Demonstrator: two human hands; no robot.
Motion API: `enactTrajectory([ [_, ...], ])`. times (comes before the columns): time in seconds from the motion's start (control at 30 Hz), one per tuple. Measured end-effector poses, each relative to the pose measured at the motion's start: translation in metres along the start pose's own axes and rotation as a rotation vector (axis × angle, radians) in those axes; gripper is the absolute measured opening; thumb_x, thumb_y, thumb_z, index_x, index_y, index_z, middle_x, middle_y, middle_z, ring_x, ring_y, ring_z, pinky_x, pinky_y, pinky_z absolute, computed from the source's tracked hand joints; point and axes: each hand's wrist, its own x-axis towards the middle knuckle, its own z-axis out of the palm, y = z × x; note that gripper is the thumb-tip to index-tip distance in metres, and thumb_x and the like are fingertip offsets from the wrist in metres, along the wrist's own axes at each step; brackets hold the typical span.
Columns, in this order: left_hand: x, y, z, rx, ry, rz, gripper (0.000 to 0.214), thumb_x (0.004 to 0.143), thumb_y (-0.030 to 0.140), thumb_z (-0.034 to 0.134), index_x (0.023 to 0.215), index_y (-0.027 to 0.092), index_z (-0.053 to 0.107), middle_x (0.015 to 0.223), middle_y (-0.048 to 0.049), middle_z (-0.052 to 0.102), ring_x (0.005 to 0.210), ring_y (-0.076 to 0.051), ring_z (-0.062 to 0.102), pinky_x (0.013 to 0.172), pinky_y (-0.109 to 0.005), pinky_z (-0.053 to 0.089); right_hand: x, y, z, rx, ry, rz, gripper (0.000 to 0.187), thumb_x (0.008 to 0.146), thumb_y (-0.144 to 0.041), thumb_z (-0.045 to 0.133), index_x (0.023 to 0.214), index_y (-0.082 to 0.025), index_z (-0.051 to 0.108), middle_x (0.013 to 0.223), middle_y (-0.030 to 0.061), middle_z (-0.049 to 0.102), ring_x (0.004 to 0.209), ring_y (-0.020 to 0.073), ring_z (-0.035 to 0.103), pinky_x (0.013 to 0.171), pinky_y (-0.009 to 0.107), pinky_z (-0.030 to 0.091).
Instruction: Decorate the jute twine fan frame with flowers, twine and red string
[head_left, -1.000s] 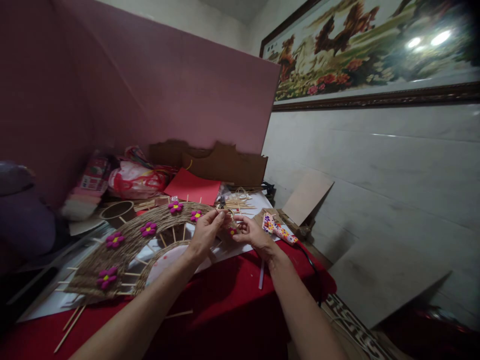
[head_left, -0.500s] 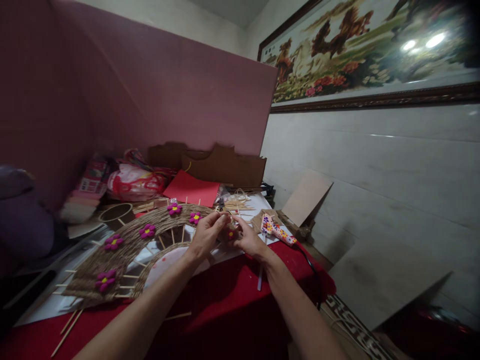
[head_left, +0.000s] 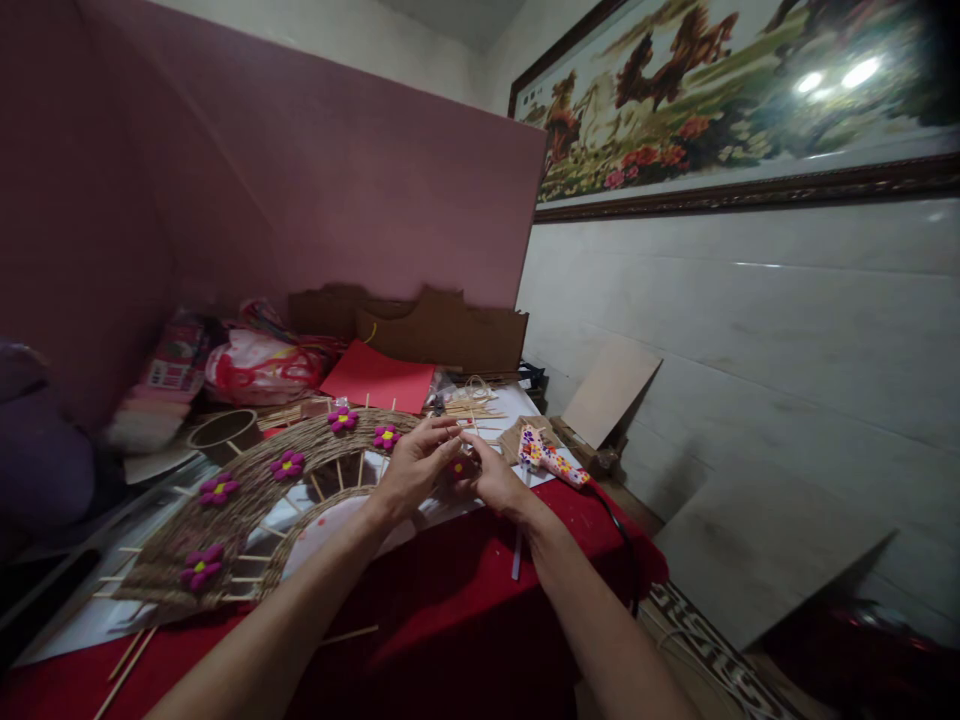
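A fan-shaped arch woven of brown twine (head_left: pixel 259 505) over thin wooden sticks lies on the table, with purple flowers (head_left: pixel 287 464) with yellow centres along it. At its right end, my left hand (head_left: pixel 416 465) rests with bent fingers close together. My right hand (head_left: pixel 495 478) faces it, thumb and fingers curled near another flower (head_left: pixel 459 468). The fingertips of both hands nearly meet, and what lies between them is too small and covered to make out. Just right of the hands lies a flower-patterned glue gun (head_left: pixel 551 458) with a black cord.
A red cloth (head_left: pixel 442 600) covers the table's front. Behind the arch are a red sheet (head_left: pixel 379 377), a cardboard piece (head_left: pixel 450 335), a plastic bag (head_left: pixel 259 365) and a brown ring (head_left: pixel 223 432). Loose sticks (head_left: pixel 129 665) lie front left. A translucent strip (head_left: pixel 517 553) hangs near my right wrist.
The left fingers have straightened a little and spread over the arch's right end. My right hand stays nearly in place. The whole view has shifted slightly.
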Motion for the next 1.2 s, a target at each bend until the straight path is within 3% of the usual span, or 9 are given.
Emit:
enactTrajectory([
  [0.23, 0.004, -0.004, -0.001, 0.020, 0.029, 0.012, 0.018, 0.071, 0.032, 0.071, 0.084, 0.021, 0.076, 0.105, -0.0088, 0.066, 0.104, -0.023, 0.057, 0.093, -0.032, 0.043, -0.001, -0.005, -0.002, -0.062, -0.013, -0.035, 0.073, 0.051, -0.011, 0.075, 0.120, -0.022, 0.053, 0.104, 0.0025, 0.062, 0.098, 0.0218, 0.056, 0.089, 0.035, 0.043],
  [0.43, 0.005, -0.004, -0.004, -0.019, -0.030, -0.083, 0.026, 0.073, 0.041, 0.068, 0.088, 0.020, 0.075, 0.088, -0.0046, 0.072, 0.087, -0.021, 0.062, 0.082, -0.029, 0.047, -0.004, -0.007, -0.003, -0.063, -0.060, -0.070, 0.067, 0.057, -0.019, 0.075, 0.120, -0.020, 0.054, 0.107, 0.0038, 0.063, 0.100, 0.0223, 0.057, 0.089, 0.035, 0.043],
  [0.6, 0.005, -0.001, -0.006, -0.108, -0.047, -0.160, 0.038, 0.072, 0.051, 0.067, 0.090, 0.018, 0.074, 0.089, -0.0065, 0.073, 0.092, -0.023, 0.064, 0.084, -0.031, 0.049, -0.001, -0.004, -0.004, -0.107, -0.041, -0.092, 0.054, 0.067, -0.024, 0.070, 0.119, -0.021, 0.055, 0.102, 0.0036, 0.064, 0.093, 0.0204, 0.058, 0.083, 0.033, 0.045],
  [0.77, 0.005, 0.000, -0.005, -0.240, -0.020, -0.237, 0.043, 0.067, 0.050, 0.072, 0.092, 0.015, 0.073, 0.096, -0.0095, 0.073, 0.094, -0.023, 0.065, 0.082, -0.030, 0.051, -0.004, -0.009, -0.006, -0.482, 0.190, -0.192, 0.037, 0.076, -0.020, 0.060, 0.113, -0.020, 0.060, 0.104, 0.0083, 0.060, 0.098, 0.0236, 0.054, 0.089, 0.038, 0.040],
  [0.9, 0.005, -0.002, -0.004, -0.249, 0.006, -0.252, 0.039, 0.068, 0.048, 0.072, 0.092, 0.017, 0.074, 0.103, -0.0088, 0.072, 0.092, -0.021, 0.066, 0.079, -0.028, 0.052, -0.008, -0.024, -0.003, -0.665, 0.362, -0.322, 0.020, 0.079, -0.014, 0.054, 0.094, -0.020, 0.066, 0.099, 0.0100, 0.058, 0.099, 0.0249, 0.052, 0.090, 0.039, 0.038],
  [1.07, 0.007, -0.006, -0.003, -0.254, 0.005, -0.222, 0.037, 0.072, 0.046, 0.070, 0.096, 0.019, 0.074, 0.133, -0.0091, 0.056, 0.114, -0.026, 0.056, 0.086, -0.029, 0.050, -0.004, -0.037, 0.009, -0.656, 0.212, -0.324, 0.017, 0.072, -0.008, 0.057, 0.082, -0.020, 0.063, 0.084, 0.0040, 0.058, 0.082, 0.0193, 0.053, 0.076, 0.031, 0.042],
  [1.2, 0.007, -0.008, -0.004, -0.274, 0.026, -0.223, 0.041, 0.070, 0.049, 0.070, 0.094, 0.017, 0.074, 0.136, -0.0123, 0.053, 0.121, -0.030, 0.050, 0.089, -0.033, 0.048, 0.005, -0.035, 0.017, -0.629, 0.194, -0.288, 0.013, 0.071, -0.014, 0.064, 0.083, -0.020, 0.062, 0.085, 0.0033, 0.058, 0.080, 0.0181, 0.051, 0.073, 0.030, 0.040],
])
